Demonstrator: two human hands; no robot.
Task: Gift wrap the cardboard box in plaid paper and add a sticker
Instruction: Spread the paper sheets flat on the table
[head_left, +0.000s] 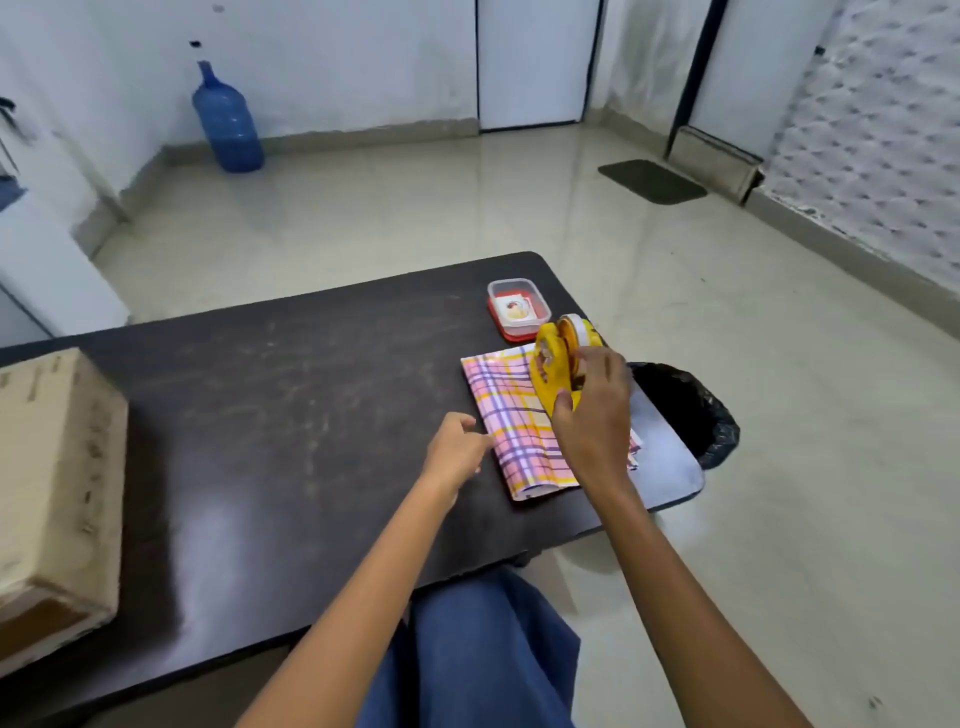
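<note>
Yellow tape dispenser (550, 382) is gripped in the right hand (595, 415), fingers curled round its body, just above the folded plaid paper (506, 415) lying flat toward three o'clock on the dark table (285, 415). The left hand (454, 449) holds nothing, fingers loosely bent, tips at the paper's nine o'clock edge. The cardboard box (52, 467) sits unwrapped at the table's nine o'clock end, well apart; a clear red-based tub (518, 309) stands at the paper's twelve o'clock, a black-lined bin (691, 410) at three o'clock
</note>
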